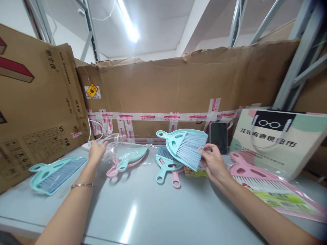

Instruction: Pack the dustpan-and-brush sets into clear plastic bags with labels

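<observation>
My right hand [213, 161] is closed on the bristle end of a teal mini broom [185, 144] and holds it up above the table. Under it lie a teal dustpan with a pink handle beside it [167, 166]. My left hand [96, 151] reaches to the back left and pinches the edge of a clear plastic bag [114, 146]. That bag lies over a teal and pink dustpan set [129, 158]. A thin bracelet circles my left wrist.
A bagged teal broom set [55, 173] lies at the left. A bagged pink set [268, 183] lies at the right. A dark phone [218, 137] leans on the cardboard wall [178, 92]. A printed paper bag [278, 139] stands at the right. A white cable and power strip [88, 144] sit behind my left hand.
</observation>
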The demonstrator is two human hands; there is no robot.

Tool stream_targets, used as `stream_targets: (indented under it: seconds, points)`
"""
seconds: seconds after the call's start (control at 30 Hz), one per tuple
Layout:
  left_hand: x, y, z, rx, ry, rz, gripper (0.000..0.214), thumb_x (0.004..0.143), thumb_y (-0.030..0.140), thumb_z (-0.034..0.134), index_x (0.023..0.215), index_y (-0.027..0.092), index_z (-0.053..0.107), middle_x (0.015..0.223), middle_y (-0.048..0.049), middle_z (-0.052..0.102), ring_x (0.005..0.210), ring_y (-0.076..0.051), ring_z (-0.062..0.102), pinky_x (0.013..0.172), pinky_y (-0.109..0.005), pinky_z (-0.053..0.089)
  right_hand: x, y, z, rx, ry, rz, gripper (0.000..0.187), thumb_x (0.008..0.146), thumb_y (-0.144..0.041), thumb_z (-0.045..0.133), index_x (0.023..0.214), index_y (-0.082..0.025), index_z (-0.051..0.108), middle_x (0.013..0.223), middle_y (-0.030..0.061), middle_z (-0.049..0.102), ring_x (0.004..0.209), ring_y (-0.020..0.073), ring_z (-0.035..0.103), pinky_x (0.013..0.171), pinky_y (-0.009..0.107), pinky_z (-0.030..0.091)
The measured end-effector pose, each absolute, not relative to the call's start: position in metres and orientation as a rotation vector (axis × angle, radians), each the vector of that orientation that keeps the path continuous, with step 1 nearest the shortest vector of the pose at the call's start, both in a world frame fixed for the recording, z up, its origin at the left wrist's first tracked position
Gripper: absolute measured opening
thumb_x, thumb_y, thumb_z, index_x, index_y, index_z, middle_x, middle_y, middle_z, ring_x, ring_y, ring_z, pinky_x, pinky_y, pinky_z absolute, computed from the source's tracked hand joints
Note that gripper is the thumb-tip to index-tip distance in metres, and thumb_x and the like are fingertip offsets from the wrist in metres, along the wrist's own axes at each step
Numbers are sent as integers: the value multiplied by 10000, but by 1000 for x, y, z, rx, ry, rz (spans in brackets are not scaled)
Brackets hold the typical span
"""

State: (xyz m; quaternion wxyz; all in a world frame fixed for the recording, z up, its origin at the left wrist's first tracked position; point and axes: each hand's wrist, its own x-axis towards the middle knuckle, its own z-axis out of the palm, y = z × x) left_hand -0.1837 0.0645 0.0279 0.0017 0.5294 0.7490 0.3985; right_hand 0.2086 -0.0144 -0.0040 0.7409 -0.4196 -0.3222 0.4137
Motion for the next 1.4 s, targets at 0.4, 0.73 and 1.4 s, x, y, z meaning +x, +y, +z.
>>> stream_targets:
  seconds: [0.4, 0.73, 1.4]
  points:
    - [-41, 4, 30, 1832, 787, 1238, 552, 783, 453, 545, 1273, 222, 439, 1373, -94, 416, 1250, -262, 392, 1036, -395, 323, 188, -35, 1, -812, -845, 1146, 500, 494, -365, 768, 771, -243, 369, 689, -58, 569, 523, 105, 508, 469, 224, 385]
    - [-49, 4, 31, 1349, 558, 1368, 500, 705, 314, 686, 1171, 278, 511, 1184, -48, 588, 928, -181, 607, 679, -251, 539, 229, 14, -19, -1381, -1415, 237, 527, 715, -492, 543, 1111, -189, 374, 1225, 163, 497, 1208, 293, 393, 957, 456, 337]
    - [-46, 3, 29, 1445, 626, 1341, 483, 727, 342, 658, 1171, 232, 500, 1237, -93, 553, 1058, -237, 561, 773, -321, 538, 242, 57, -7, -1510, -1130, -113, 516, 795, -388, 450, 1192, -79, 338, 1228, 232, 417, 1193, 306, 385, 955, 464, 315]
